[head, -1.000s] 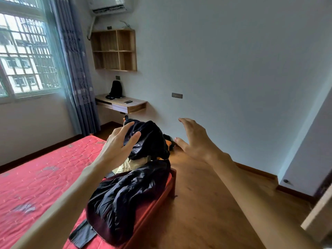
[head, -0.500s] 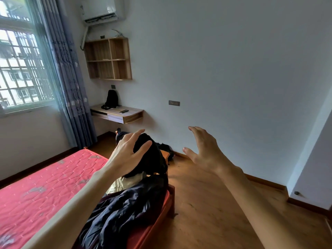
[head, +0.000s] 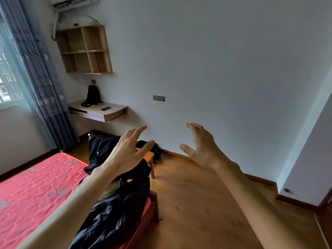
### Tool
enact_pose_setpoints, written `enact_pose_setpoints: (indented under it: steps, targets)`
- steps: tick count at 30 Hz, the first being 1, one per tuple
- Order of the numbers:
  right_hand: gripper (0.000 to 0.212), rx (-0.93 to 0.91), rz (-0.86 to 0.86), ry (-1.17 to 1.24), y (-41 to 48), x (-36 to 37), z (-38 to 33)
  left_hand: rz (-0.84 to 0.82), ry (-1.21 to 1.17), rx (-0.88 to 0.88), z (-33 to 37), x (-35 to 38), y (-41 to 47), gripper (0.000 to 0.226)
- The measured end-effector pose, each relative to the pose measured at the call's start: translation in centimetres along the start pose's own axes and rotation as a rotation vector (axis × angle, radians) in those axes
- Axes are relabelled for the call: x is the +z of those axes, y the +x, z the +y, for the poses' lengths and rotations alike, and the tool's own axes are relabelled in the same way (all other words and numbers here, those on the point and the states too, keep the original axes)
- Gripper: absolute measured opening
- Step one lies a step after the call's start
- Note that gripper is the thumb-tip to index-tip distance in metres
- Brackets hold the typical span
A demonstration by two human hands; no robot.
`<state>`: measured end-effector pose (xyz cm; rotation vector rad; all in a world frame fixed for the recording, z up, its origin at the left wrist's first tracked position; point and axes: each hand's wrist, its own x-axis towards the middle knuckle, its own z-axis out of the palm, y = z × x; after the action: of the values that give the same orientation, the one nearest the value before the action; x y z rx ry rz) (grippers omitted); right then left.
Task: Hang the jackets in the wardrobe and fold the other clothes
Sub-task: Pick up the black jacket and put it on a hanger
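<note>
Soft window [head: 8,83] daylight, perhaps edge-blurred

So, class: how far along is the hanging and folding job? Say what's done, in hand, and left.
Done: nothing shows as finished. A dark jacket lies crumpled on the bed corner; another dark garment is heaped over the stool. In hand: the left grip and right grip reach out open, holding nothing. Left: all hanging and folding; no wardrobe is in view.

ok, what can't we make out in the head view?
- Dark clothes on the bed corner: left forearm crosses them; garment count and types unclear.
- Stool: mostly hidden by the left hand and a draped dark garment.
- Small flat item on the desk: too small to identify.
- Wardrobe: none identifiable; frame edges cut the room.
</note>
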<state>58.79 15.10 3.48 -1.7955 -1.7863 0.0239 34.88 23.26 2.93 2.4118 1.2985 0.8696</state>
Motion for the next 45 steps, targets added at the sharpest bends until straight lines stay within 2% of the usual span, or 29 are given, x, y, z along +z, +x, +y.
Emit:
enact_pose_setpoints:
  steps: [9,19,25,37,45]
  targets:
    - [0.071,0.081,-0.041,-0.030,6.5,1.5,11.6,-0.031,-0.036,-0.032,0.3,8.2,10.6,0.070]
    - [0.070,0.033,-0.090,-0.083,19.4,2.3,21.6,-0.069,-0.013,-0.096,-0.7,16.1,25.3,0.073]
    - [0.071,0.010,-0.111,-0.052,25.9,3.4,27.5,-0.057,0.026,-0.154,-1.0,19.4,31.1,0.070]
    - [0.069,-0.288,-0.248,0.073,39.6,8.5,35.0,0.089,0.114,-0.391,-2.6,24.1,39.9,0.071]
    - [0.071,-0.489,-0.345,0.189,46.5,15.1,34.3,0.220,0.140,-0.597,-6.3,23.5,39.6,0.073]
